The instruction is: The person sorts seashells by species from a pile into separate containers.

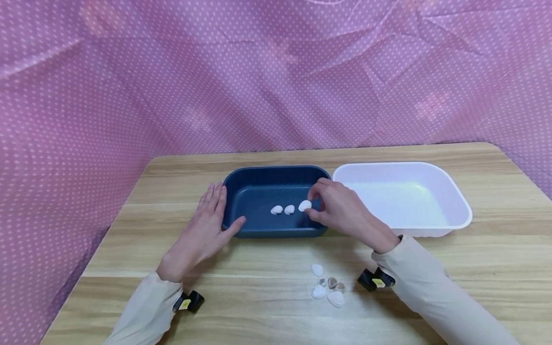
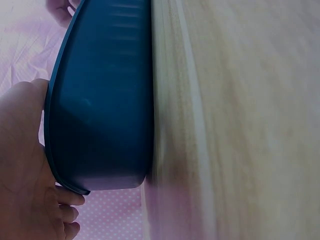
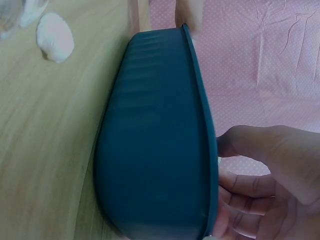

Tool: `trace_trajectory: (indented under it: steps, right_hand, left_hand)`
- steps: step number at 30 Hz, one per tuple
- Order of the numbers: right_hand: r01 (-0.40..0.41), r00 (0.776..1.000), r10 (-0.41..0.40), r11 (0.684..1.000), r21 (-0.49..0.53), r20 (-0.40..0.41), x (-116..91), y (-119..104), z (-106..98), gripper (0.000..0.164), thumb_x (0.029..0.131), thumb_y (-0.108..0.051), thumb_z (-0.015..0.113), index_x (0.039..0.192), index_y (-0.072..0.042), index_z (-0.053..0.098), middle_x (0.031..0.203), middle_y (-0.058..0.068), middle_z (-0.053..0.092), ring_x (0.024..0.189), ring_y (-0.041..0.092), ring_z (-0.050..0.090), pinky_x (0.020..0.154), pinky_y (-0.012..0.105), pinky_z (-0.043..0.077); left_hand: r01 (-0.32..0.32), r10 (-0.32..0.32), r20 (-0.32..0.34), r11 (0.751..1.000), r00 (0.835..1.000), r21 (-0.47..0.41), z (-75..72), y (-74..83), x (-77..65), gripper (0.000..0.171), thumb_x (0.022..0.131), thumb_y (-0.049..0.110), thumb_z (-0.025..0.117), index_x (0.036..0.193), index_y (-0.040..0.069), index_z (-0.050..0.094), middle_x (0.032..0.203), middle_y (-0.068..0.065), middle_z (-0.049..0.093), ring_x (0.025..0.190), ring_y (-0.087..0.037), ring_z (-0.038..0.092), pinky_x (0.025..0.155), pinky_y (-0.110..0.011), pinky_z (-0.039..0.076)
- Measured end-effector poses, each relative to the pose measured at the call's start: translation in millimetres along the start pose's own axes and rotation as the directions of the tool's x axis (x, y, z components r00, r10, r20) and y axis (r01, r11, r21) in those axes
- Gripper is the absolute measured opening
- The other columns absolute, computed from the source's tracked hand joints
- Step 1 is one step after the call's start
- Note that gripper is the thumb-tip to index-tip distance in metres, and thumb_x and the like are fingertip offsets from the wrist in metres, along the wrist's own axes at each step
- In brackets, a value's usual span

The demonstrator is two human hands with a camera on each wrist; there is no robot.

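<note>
Inside the dark blue tray point(image 1: 254, 191), my right hand point(image 1: 345, 206) pinches a white seashell point(image 1: 304, 205) between thumb and fingers. Two smaller white seashells, one point(image 1: 276, 210) left of the other point(image 1: 289, 209), lie in a row beside it on the tray floor. My left hand point(image 1: 200, 230) rests against the tray's left end, its fingers straight along the outside and the thumb over the near rim. In the right wrist view the tray wall point(image 3: 155, 140) hides the held shell.
Several loose shells lie on the wooden table point(image 1: 258, 306) in front of the trays, among them a large white one point(image 1: 336, 299) and a brown one point(image 1: 332, 282). A white tray point(image 1: 401, 201) stands right of the blue one. Pink dotted cloth point(image 1: 276, 72) hangs behind.
</note>
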State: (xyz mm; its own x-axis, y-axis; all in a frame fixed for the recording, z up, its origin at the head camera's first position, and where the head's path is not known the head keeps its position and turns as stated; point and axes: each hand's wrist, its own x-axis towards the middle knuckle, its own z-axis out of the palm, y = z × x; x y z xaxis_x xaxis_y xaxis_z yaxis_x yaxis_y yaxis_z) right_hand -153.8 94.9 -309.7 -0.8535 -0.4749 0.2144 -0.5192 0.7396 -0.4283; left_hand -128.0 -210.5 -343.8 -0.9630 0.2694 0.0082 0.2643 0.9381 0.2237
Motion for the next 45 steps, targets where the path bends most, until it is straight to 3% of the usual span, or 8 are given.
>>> trace_trajectory:
  steps: [25, 30, 38, 45]
  right_hand:
    - [0.003, 1.000, -0.003, 1.000, -0.031, 0.022, 10.8, 1.6, 6.6, 0.027, 0.080, -0.022, 0.079, 0.095, -0.002, 0.069, 0.089, 0.006, 0.060, 0.064, 0.014, 0.051, 0.055, 0.025, 0.047]
    - [0.003, 1.000, -0.003, 1.000, -0.027, 0.027, 14.4, 2.2, 10.2, 0.026, 0.081, -0.022, 0.078, 0.095, -0.003, 0.069, 0.090, 0.005, 0.061, 0.070, 0.015, 0.055, 0.060, 0.028, 0.051]
    - [-0.079, 0.996, 0.080, 0.997, -0.013, 0.047, 32.1, -2.1, 24.5, 0.022, 0.083, -0.023, 0.076, 0.094, -0.004, 0.069, 0.096, 0.006, 0.062, 0.079, 0.018, 0.057, 0.066, 0.030, 0.052]
    - [-0.200, 0.975, 0.199, 0.980, 0.001, 0.097, 48.2, -7.6, 37.7, 0.022, 0.085, -0.024, 0.074, 0.095, -0.006, 0.067, 0.099, 0.006, 0.060, 0.073, 0.018, 0.057, 0.061, 0.030, 0.048]
  left_hand:
    - [-0.006, 0.006, 0.001, 1.000, 1.000, 0.004, -1.1, 0.4, -1.7, 0.095, 0.095, 0.067, 0.031, 0.152, -0.004, 0.003, 0.160, -0.019, -0.003, 0.147, -0.031, -0.007, 0.118, -0.048, 0.005]
    - [-0.009, 0.009, -0.004, 1.000, 1.000, 0.003, -0.8, 0.8, -0.8, 0.094, 0.095, 0.066, 0.032, 0.152, -0.004, 0.003, 0.160, -0.019, -0.003, 0.147, -0.032, -0.007, 0.119, -0.047, 0.004]
    - [0.007, -0.007, 0.004, 1.000, 1.000, 0.007, -1.1, 0.1, -0.3, 0.096, 0.094, 0.069, 0.029, 0.153, -0.003, 0.003, 0.160, -0.019, -0.002, 0.147, -0.031, -0.008, 0.118, -0.047, 0.005]
    - [0.010, -0.010, 0.009, 1.000, 1.000, 0.016, -0.4, 1.0, 0.2, 0.093, 0.096, 0.064, 0.035, 0.153, -0.002, 0.002, 0.160, -0.018, -0.003, 0.147, -0.029, -0.009, 0.118, -0.047, 0.004]
